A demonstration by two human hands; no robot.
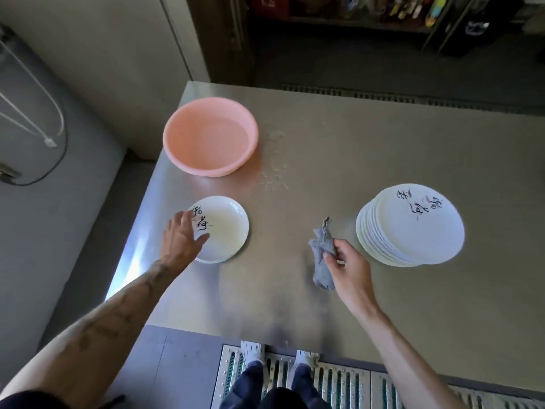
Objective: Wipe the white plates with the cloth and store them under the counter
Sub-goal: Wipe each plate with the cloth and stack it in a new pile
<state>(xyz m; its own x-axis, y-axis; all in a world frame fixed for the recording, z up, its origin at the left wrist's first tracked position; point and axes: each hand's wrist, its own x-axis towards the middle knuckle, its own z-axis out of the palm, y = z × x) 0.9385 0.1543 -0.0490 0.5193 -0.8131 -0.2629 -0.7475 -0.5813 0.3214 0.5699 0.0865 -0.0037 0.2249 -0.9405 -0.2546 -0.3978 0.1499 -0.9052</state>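
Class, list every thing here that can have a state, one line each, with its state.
Left hand: open, resting on the plate's left rim.
Right hand: grips the cloth.
Cloth: bunched, in the right hand.
Plate: right way up, flat on the counter.
Stack: on the counter, fanned slightly.
Basin: upright, seems to hold a little water.
Counter: wet spots beside the basin.

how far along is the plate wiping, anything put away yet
Early, it seems. Done: nothing visibly stored; the space under the counter is out of view. In hand: the left hand rests on a single plate set apart, and the right hand holds the cloth, off that plate. Left: the stack of plates on the right.
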